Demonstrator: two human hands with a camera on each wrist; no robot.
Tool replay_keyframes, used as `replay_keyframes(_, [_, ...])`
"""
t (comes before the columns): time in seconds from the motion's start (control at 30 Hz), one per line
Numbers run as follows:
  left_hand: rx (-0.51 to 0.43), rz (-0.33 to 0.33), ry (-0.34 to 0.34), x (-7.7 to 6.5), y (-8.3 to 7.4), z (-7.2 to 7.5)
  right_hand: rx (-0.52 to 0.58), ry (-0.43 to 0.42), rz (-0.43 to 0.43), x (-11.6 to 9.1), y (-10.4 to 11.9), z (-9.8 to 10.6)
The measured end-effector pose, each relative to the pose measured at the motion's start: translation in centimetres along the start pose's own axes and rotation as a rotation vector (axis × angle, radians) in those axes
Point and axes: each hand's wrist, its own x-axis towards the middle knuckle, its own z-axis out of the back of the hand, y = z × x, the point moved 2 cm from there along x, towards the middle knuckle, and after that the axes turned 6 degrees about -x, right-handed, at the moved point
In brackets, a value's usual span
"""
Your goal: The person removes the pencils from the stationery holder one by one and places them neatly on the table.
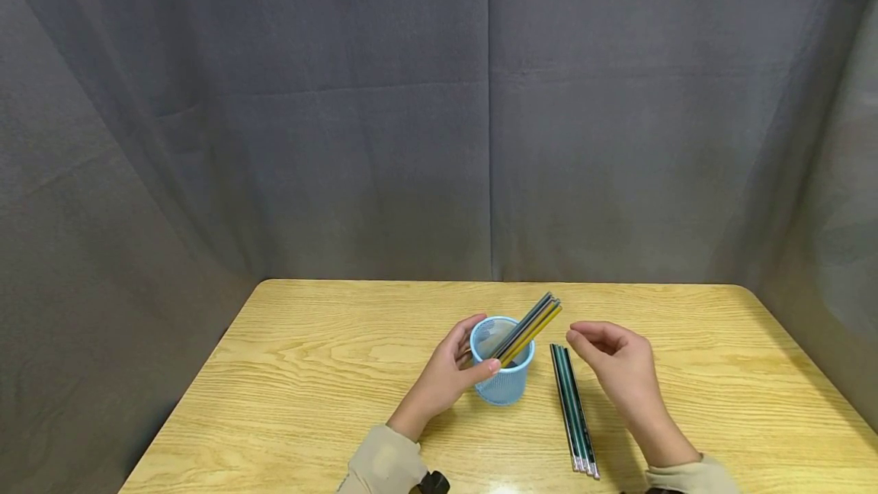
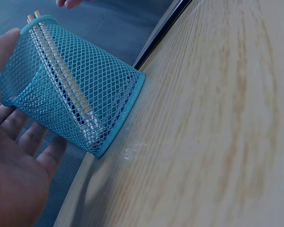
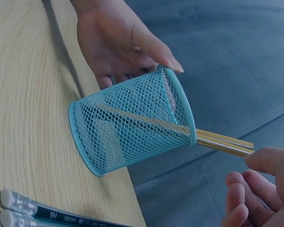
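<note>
A light blue mesh pencil cup stands upright on the table. Several pencils, yellow and dark grey, lean in it toward the upper right. My left hand holds the cup from its left side, thumb at the rim and fingers behind the mesh. Just right of the leaning pencils' ends is my right hand, its fingers loosely bent with nothing between them. In the right wrist view its thumb overlaps the pencil ends. Below that hand, several dark green pencils lie side by side, eraser ends toward me.
The wood-grain table has rounded far corners. Grey cloth hangs behind it and along both sides. A small black object sits at the left sleeve.
</note>
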Motion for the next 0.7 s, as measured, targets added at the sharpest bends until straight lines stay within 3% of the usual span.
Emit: replay_keyframes(0.7, [0.008, 0.008, 0.0, 0.0, 0.0, 0.0, 0.001, 0.017, 0.018, 0.3, 0.0, -1.8])
